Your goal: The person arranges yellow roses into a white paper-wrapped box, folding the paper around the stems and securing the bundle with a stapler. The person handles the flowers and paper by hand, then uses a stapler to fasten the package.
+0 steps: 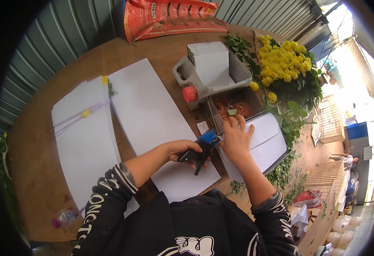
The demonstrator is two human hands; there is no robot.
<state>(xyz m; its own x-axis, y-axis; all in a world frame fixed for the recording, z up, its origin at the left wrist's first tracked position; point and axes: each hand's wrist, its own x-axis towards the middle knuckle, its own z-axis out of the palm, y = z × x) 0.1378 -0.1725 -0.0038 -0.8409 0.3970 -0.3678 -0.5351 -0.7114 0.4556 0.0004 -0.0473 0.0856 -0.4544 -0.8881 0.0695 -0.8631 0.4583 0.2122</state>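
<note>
My left hand (182, 151) grips a black and blue stapler (203, 140), its jaw end pointing at the near corner of an open cardboard box. My right hand (238, 137) lies palm down, fingers spread, over the near edge of that box and a stack of white corrugated cardboard sheets (265, 137). The stapler's jaw is close to my right thumb; whether anything is between the jaws is hidden. In the cardboard box (217, 116) lie orange rubber bands (242, 109) and a leaf. Beneath my left hand is a large white sheet (155, 105).
Tied white sheets (81, 140) lie at the left on the wooden table (30, 192). A cut-open grey jug (203, 91) holds white cards (211, 62). Yellow roses (282, 62) lie at the back right. A plastic bottle (66, 217) is at the near left, a red sack (174, 20) behind.
</note>
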